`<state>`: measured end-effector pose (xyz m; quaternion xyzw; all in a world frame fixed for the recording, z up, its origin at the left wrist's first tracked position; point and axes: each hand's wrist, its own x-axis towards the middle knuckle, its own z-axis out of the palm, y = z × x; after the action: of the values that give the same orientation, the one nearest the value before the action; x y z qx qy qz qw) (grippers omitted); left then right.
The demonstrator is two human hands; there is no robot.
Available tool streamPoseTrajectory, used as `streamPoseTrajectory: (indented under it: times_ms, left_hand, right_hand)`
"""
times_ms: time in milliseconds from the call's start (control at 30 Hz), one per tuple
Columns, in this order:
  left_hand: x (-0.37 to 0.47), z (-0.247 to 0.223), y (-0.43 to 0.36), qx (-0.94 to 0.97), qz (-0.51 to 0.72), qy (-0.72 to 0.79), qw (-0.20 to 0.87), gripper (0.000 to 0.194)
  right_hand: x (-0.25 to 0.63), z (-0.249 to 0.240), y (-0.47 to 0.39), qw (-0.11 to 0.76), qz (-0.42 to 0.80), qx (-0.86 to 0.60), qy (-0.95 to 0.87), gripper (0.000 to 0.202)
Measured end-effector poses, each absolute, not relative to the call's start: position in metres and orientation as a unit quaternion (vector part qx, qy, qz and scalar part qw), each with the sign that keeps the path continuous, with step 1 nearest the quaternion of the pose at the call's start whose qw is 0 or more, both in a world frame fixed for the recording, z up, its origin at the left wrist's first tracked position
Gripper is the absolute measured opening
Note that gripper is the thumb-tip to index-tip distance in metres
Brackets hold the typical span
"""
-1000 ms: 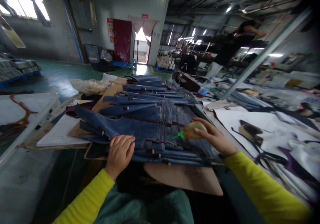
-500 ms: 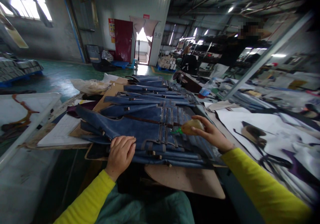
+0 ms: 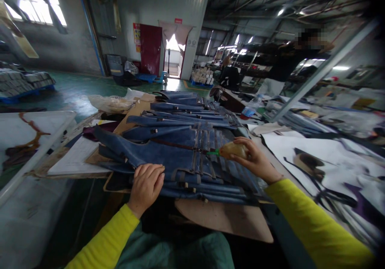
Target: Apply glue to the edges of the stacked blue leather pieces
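In the head view, my right hand (image 3: 259, 164) is wrapped around a yellowish squeeze bottle (image 3: 232, 151) with a green nozzle (image 3: 213, 152). The bottle lies nearly level, its nozzle tip pointing left over dark strips (image 3: 205, 140) on a blue leather-like panel (image 3: 171, 158). Whether the tip touches the panel I cannot tell. A thin brown strip (image 3: 174, 144) runs across the panel towards the nozzle. My left hand (image 3: 147, 187) rests flat on the panel's near edge, fingers stretched and holding nothing. More blue panels (image 3: 177, 120) lie overlapping in rows beyond, and others lie beneath.
A tan board (image 3: 224, 217) juts out below the near edge. Papers (image 3: 76, 156) and a plastic bag (image 3: 111, 102) lie at the left. On the right are a drink bottle (image 3: 250, 109), white sheets (image 3: 288, 152) and a slanted metal post (image 3: 325, 70). A person (image 3: 285, 60) stands behind.
My right hand has lifted the squeeze bottle slightly and tipped it more level, the nozzle shifting a little away from me. My left hand stays in place on the panel.
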<state>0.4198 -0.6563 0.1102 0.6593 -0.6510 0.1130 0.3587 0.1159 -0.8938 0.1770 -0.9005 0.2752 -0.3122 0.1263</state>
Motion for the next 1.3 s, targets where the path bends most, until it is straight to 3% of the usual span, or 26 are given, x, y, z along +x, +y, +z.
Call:
streamPoseTrajectory:
  times_ms: [867, 1300]
  left_hand:
    - [0.419, 0.112, -0.656, 0.66, 0.109, -0.651, 0.358, 0.024]
    - [0.42, 0.111, -0.656, 0.656, 0.102, -0.653, 0.366, 0.023]
  right_hand:
    - [0.139, 0.163, -0.955, 0.081, -0.351, -0.889, 0.283, 0.042]
    - [0.153, 0.163, -0.986, 0.017, -0.397, -0.869, 0.296, 0.044]
